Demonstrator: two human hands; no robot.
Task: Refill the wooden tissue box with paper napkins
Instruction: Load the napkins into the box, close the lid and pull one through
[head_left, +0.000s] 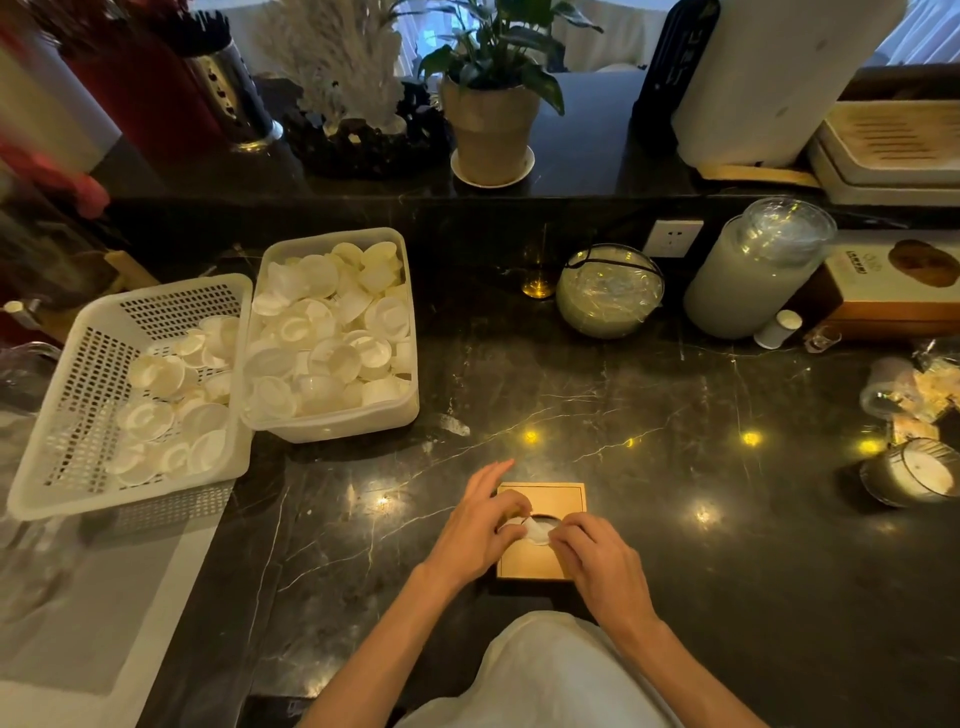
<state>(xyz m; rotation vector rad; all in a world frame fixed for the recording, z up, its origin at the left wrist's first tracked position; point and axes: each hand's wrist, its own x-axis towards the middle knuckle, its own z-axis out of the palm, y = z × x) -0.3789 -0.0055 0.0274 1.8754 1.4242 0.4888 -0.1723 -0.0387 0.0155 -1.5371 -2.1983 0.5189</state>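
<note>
A square wooden tissue box (556, 501) lies on the dark marble counter (675, 415) near its front edge, lid on, with a round hole in the top. White paper napkin (535, 531) shows in that hole. My left hand (480, 525) rests over the box's left side, fingers pinching the napkin. My right hand (597, 558) covers the box's front right corner and pinches the same napkin from the right. Most of the hole is hidden by my fingers.
A slotted white basket (67, 415) and a clear tub (332, 421) of white lids stand at the left. Bagged cup stacks (753, 270), a bagged bowl (608, 291) and a glass candle (909, 475) stand at the right. A potted plant (491, 130) is on the raised ledge.
</note>
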